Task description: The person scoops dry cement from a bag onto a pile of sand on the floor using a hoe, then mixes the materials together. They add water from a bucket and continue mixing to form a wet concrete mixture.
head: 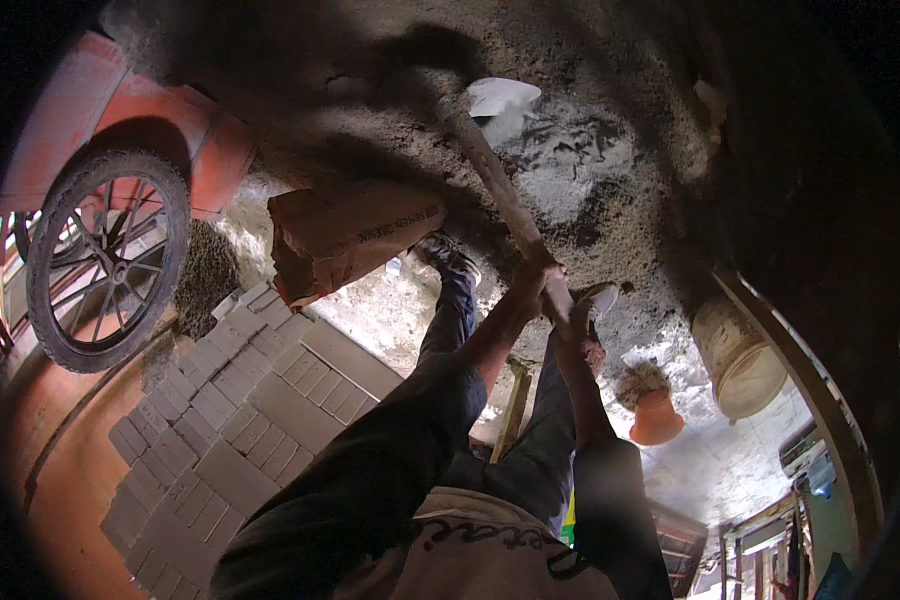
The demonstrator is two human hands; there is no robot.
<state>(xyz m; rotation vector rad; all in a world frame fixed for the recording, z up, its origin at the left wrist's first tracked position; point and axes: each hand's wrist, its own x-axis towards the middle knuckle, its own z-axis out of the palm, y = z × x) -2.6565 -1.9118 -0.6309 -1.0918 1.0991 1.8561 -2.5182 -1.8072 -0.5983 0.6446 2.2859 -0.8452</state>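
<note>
Both my hands grip one long wooden handle [501, 187] that runs up and away from me over a heap of grey sand. My left hand [532, 289] is closed around it farther along the shaft. Nearer my body, my right hand [585, 346] holds its lower end. The tool's head at the far end is in shadow and cannot be made out. Beside that far end lies a pale flat piece [504, 97], next to a patch of light grey powder [574, 161] on the sand. A torn brown paper cement sack [356, 232] lies left of my shoe.
Grey bricks or blocks [247, 420] are stacked at lower left. Above them stands a red cart [217, 161] with a spoked wheel [109, 262]. On the right are an orange pot-like container [656, 420] and a dirty bucket [750, 379]. My shoes stand at the sand's edge.
</note>
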